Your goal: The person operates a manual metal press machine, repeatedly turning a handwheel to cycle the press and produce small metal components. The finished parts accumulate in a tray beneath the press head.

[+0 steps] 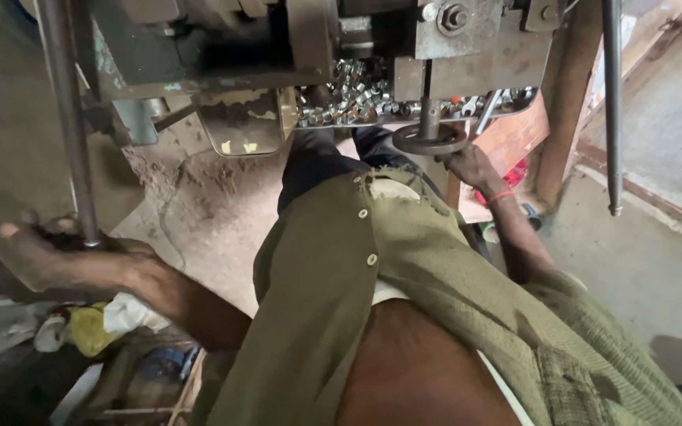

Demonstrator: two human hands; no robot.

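Head view: my left hand (pixel 45 254) is wrapped around the upright steel lever rod (pixel 69 118), fingers curled shut. My right hand (pixel 467 164) touches the small handwheel (pixel 429 140) beneath the tray of shiny metal parts (pixel 357 99); its finger spread I cannot tell.

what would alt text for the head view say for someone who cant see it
Seen from above, a person in an olive shirt stands at a worn metal machine, left hand gripping a vertical steel rod, right hand by a small handwheel. A tray of small shiny metal parts sits ahead.
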